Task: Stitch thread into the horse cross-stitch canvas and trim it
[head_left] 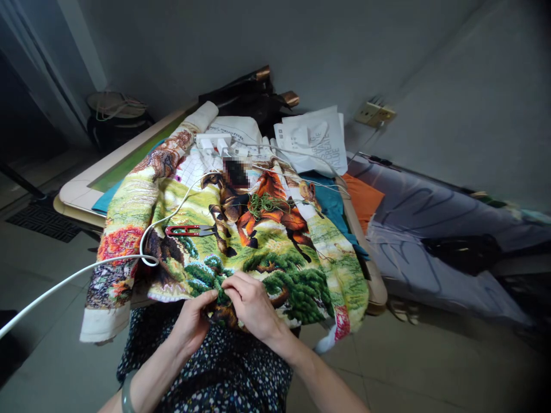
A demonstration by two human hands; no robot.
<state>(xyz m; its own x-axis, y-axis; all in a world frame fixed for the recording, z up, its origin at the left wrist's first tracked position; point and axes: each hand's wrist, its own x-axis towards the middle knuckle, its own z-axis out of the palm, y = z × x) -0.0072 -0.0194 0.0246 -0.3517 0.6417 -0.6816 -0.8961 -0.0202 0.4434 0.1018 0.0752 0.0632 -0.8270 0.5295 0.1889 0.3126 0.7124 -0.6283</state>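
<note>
On the person's lap and the low surface ahead lies a large cross-stitch tapestry: brown horses mid-cloth, green trees and grass around them, a red-flower patch at the left edge, plain white border at the corners. Near edge droops over the lap; far edge runs up onto the surface.

Left to right:
- white cable comes in from lower left, loops on the cloth's left part, runs up toward a white power strip at the far end.
- red thread snips lie flat on the cloth, just right of the cable loop, tips pointing right.
- tangle of green thread sits on the horse area, mid-cloth.
- printed white paper sheets beyond the cloth, right of the power strip.
- orange cloth and a grey bedsheet further right; wall socket above them.

Hands, both at the near edge of the cloth on the dark-green tree patch:
- left hand: fingers curled, thumb and fingertips pinching the cloth edge; green bangle on the wrist, forearm coming in from lower left.
- right hand: palm down on the cloth, fingers bent and closed in a pinch just beside the left fingertips; can't tell if a needle is in it, too small. Forearm runs off lower right.

Hands almost touching each other.
</note>
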